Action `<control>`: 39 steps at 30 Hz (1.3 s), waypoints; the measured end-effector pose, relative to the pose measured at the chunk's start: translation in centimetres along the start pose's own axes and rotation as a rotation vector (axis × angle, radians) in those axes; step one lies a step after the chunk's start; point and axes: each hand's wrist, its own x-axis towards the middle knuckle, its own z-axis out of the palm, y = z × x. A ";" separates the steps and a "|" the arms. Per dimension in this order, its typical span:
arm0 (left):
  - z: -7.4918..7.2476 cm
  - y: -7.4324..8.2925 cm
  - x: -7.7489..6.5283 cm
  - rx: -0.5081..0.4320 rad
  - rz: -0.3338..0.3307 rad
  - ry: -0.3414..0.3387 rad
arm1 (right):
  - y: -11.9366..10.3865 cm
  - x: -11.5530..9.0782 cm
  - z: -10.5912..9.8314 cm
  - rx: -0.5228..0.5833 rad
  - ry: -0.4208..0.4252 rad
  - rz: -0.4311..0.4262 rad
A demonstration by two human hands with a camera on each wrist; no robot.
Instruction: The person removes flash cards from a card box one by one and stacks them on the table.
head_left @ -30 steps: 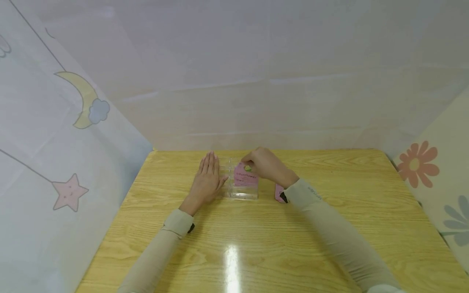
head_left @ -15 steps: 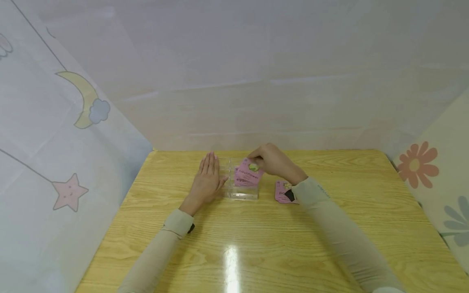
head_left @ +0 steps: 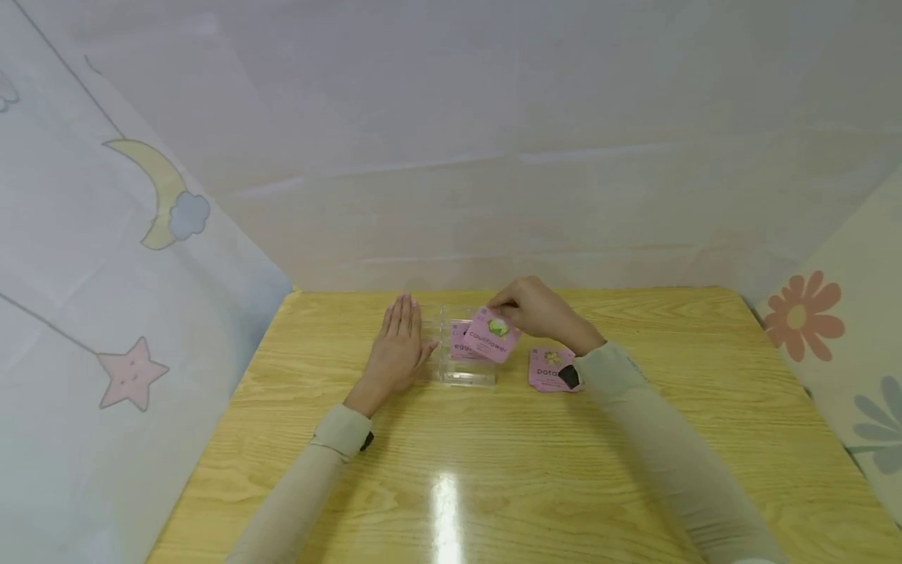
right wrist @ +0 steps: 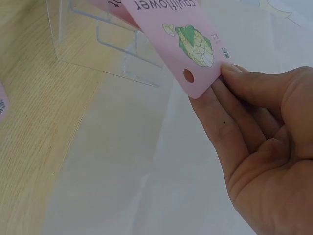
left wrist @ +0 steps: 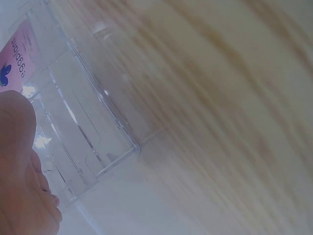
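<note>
My right hand (head_left: pixel 543 311) pinches a corner of a pink cauliflower flashcard (head_left: pixel 489 335) between thumb and fingers. In the right wrist view the cauliflower picture and a punched hole show on this tilted card (right wrist: pixel 171 44). Behind it, a pink eggplant card (head_left: pixel 459 347) stands in the right part of a clear plastic holder (head_left: pixel 468 379), partly covered. With fingers straight and together, my left hand (head_left: pixel 398 347) rests on the holder's left part. The left wrist view shows the holder's clear stepped side (left wrist: pixel 93 152) beside the thumb.
To the right of the holder, pink cards with a potato card (head_left: pixel 546 371) on top lie on the wooden table (head_left: pixel 395 486), partly under the right wrist. A pale wall sheet (head_left: pixel 493 196) rises behind the table's back edge.
The right hand has moved to the right with the cauliflower card, which now tilts and uncovers more of the eggplant card. More of the potato card shows. The left hand has stayed put.
</note>
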 end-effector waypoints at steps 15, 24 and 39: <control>0.0 0.1 -0.1 -0.009 -0.005 0.001 | 1.6 -0.8 -0.5 0.022 -0.050 0.064; 0.1 0.0 -0.1 -0.009 0.002 0.008 | 3.4 -1.9 -1.5 0.089 -0.110 0.131; -0.1 0.0 -0.1 -0.008 0.000 -0.005 | 6.8 -3.2 -1.9 0.134 -0.150 0.183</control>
